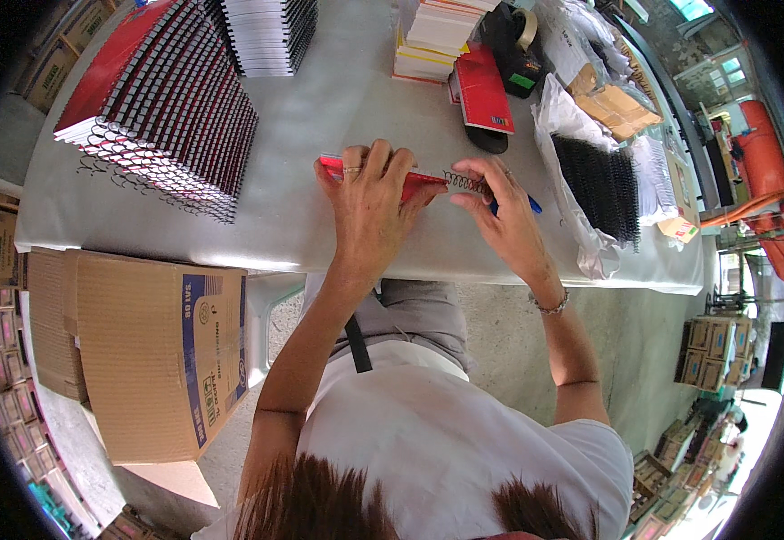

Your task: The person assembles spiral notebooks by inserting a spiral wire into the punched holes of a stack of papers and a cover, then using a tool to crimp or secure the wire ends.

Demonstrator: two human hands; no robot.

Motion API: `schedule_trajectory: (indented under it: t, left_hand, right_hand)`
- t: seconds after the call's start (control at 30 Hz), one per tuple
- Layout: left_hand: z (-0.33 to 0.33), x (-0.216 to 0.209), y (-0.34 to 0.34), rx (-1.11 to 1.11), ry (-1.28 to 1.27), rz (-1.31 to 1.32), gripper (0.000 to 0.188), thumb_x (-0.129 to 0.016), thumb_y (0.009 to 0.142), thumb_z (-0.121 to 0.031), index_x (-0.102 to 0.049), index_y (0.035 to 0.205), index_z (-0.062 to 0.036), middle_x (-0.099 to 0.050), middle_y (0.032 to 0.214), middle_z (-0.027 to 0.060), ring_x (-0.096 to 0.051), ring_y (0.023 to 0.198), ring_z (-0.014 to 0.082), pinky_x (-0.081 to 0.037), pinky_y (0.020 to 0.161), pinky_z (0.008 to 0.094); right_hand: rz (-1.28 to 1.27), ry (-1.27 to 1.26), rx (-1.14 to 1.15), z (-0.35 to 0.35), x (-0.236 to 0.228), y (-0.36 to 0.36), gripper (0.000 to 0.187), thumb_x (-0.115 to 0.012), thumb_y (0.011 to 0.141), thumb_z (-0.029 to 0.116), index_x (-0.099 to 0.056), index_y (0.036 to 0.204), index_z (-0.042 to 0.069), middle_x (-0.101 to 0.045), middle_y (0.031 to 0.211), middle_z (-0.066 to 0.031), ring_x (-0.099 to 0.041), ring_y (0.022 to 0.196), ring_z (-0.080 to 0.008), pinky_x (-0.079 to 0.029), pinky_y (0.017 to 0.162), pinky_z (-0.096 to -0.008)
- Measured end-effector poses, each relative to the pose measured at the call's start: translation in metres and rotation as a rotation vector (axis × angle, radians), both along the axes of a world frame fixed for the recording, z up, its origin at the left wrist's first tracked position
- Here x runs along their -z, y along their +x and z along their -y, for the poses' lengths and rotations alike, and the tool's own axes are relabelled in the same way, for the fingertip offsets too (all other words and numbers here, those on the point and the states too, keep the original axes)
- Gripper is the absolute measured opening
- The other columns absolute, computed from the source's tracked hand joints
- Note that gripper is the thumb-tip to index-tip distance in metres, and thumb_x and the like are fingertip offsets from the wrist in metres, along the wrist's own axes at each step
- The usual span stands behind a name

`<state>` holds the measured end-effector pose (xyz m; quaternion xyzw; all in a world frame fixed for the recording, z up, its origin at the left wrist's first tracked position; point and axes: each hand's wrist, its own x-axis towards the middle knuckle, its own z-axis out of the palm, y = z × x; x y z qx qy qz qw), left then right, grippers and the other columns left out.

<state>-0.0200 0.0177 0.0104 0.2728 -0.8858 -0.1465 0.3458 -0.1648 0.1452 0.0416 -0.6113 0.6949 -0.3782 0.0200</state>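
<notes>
White tabletop [320, 117] holds a red-covered notebook [383, 175] near its front edge. Left hand [369, 202] presses flat on the cover, fingers together; right hand [500, 211] pinches the black spiral wire [466, 184] at the notebook's end. Best to keep the pages squared and twist steadily so the coil threads each hole.

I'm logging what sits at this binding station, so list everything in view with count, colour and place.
red notebook: one, red cover, table centre, under the left hand
wire coil: one, dark metal, at the notebook's right end
bound notebook stacks: two, red covers with black spirals, table far left
paper block stacks: several, white and yellow, far centre
tape dispenser: one, black, far right
bag of coils: one, clear with black coils, table right
cardboard box: one, brown, beside the table at left
table: one, white
left hand: pressing the notebook
right hand: pinching the coil
</notes>
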Motion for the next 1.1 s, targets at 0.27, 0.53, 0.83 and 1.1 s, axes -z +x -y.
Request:
schedule_trajectory:
  t: [0.27, 0.53, 0.83, 1.1]
  left_hand:
    - [0.001, -0.002, 0.005, 0.003, -0.017, 0.009, 0.041, -0.077, 0.077, -0.045, -0.064, 0.102, -0.0148, -0.055, 0.102, 0.0, -0.049, 0.104, 0.0271, -0.033, 0.093, 0.0523]
    - [-0.001, 0.001, 0.005, 0.009, -0.007, -0.019, 0.044, -0.077, 0.078, -0.047, -0.063, 0.103, -0.0127, -0.054, 0.101, 0.0009, -0.048, 0.103, 0.0267, -0.033, 0.094, 0.0524]
    - [0.001, -0.001, 0.007, 0.035, 0.015, -0.048, 0.041, -0.078, 0.079, -0.045, -0.064, 0.102, -0.0137, -0.057, 0.102, 0.0008, -0.05, 0.104, 0.0266, -0.032, 0.095, 0.0528]
    - [0.015, -0.009, 0.024, 0.169, 0.084, -0.025, 0.044, -0.083, 0.074, -0.041, -0.066, 0.104, -0.0143, -0.055, 0.114, 0.0036, -0.052, 0.108, 0.028, -0.03, 0.103, 0.0558]
  right_hand:
    - [-0.004, 0.185, 0.142, 0.021, -0.006, -0.048, 0.013, -0.057, 0.096, 0.009, -0.066, 0.098, 0.0, -0.067, 0.091, -0.0175, -0.064, 0.085, -0.0364, -0.048, 0.075, -0.0426]
    - [-0.178, 0.062, 0.225, 0.034, 0.024, -0.095, 0.029, -0.058, 0.086, -0.004, -0.066, 0.113, 0.003, -0.064, 0.119, -0.0178, -0.063, 0.104, -0.0363, -0.05, 0.088, -0.0426]
    - [-0.371, 0.069, 0.243, 0.038, 0.038, -0.092, 0.039, -0.074, 0.085, 0.011, -0.064, 0.121, 0.0, -0.062, 0.123, -0.0169, -0.057, 0.117, -0.0372, -0.044, 0.103, -0.0432]
    - [-0.055, 0.31, 0.168, 0.016, 0.022, -0.102, 0.036, -0.075, 0.085, 0.008, -0.062, 0.117, -0.003, -0.063, 0.115, -0.0182, -0.066, 0.101, -0.0322, -0.054, 0.087, -0.0395]
